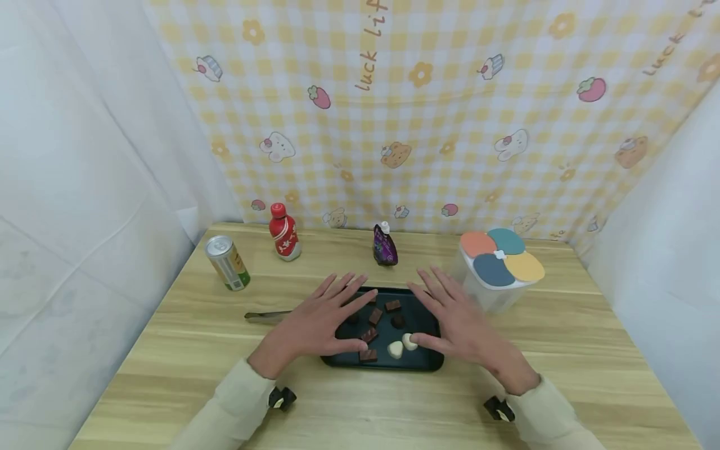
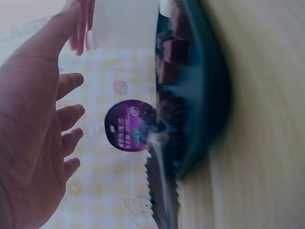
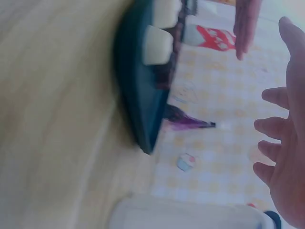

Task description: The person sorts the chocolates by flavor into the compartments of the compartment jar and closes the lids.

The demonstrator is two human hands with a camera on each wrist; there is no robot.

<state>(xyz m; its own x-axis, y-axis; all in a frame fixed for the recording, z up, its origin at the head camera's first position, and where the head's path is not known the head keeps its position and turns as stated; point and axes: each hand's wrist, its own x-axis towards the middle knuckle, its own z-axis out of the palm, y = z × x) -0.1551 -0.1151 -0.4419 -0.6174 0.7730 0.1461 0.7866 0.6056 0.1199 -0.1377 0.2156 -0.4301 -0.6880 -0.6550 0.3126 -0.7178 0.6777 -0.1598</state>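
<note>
Head view, L hand point(image 1: 323, 320) & R hand point(image 1: 465, 324) free, fingers spread, dark tray point(image 1: 413, 360) below (w/ brown chocs point(image 1: 369, 355)).

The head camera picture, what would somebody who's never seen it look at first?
Probably the two spread hands: the left hand and right hand, held above opposite ends of a dark tray dotted with brown pieces and two cream pieces. Next, maybe the colorful petal-shaped lid on the container beyond the right hand. The bright red bottle might catch the eye too, standing toward the table's back left.
</note>
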